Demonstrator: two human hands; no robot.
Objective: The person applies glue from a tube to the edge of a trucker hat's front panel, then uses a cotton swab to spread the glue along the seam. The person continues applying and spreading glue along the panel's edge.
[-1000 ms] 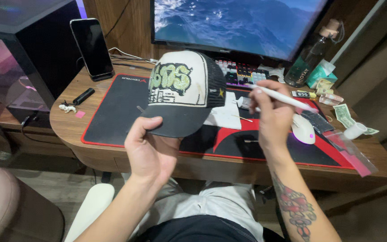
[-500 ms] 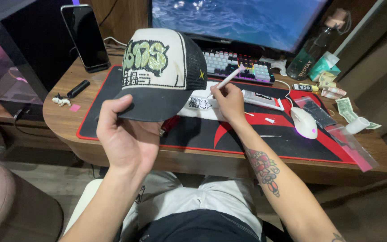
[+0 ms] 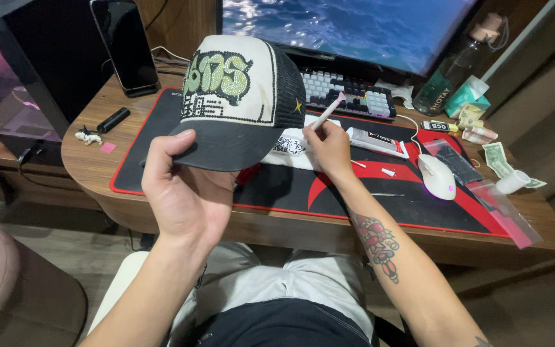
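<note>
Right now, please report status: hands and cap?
Left hand grips cap by its brim. Right hand holds white pen tool over desk mat. Nothing blocks.

I held the cap by its black brim, raised above the desk, front panel facing me and tilted slightly. The front panel was cream, bearing green rhinestone lettering outlined in black; the sides were black mesh with a small yellow star. In my other grip sat a slim white pen-like tool, pinkish tip angled up toward the cap's mesh side, close to it.
</note>
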